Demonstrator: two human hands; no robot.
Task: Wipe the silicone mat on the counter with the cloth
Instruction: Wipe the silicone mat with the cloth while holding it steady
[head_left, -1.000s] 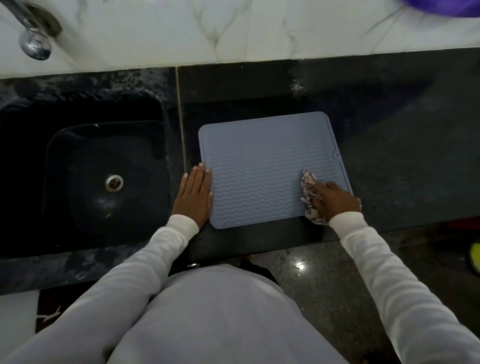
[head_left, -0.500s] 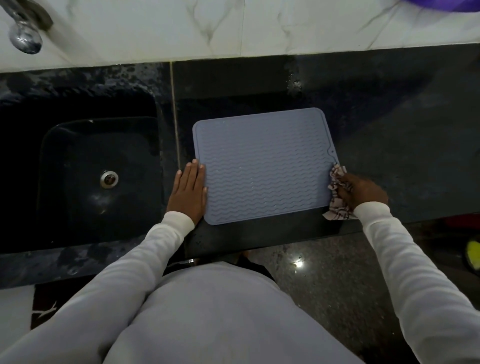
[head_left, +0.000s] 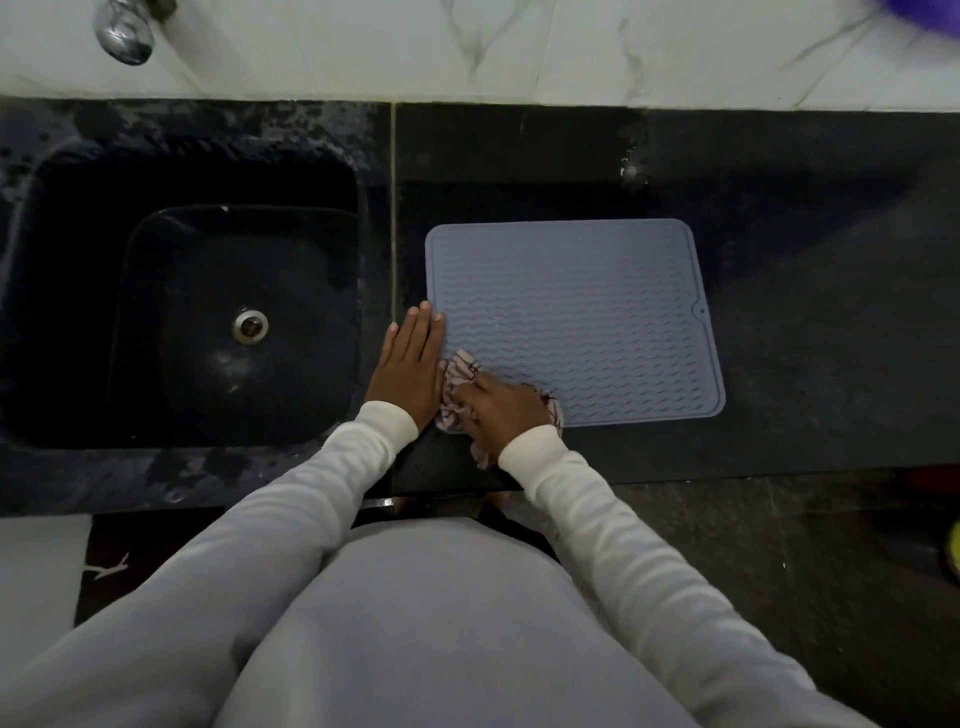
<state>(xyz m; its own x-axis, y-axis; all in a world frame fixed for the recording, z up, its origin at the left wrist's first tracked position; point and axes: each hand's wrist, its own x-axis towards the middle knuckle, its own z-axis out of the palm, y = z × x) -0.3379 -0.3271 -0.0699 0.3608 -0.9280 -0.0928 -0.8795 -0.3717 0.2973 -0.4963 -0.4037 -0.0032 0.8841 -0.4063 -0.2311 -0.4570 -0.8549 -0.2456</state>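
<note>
evidently the silicone mat (head_left: 571, 317) is pinned flat-fingered at its left edge by the left hand (head_left: 410, 358) — against sliding — while the bunched cloth (head_left: 460, 387) is gripped and pressed on its near-left corner by the right hand (head_left: 501, 410).

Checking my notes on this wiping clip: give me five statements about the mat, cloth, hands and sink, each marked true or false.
1. The right hand presses the cloth on the mat's near left corner. True.
2. The left hand holds the cloth. False: it lies flat, fingers straight, on the mat's left edge.
3. The silicone mat lies in the sink. False: it lies on the counter, right of the sink.
4. The two hands are side by side. True.
5. The cloth covers the whole mat. False: most of the mat is bare.
</note>
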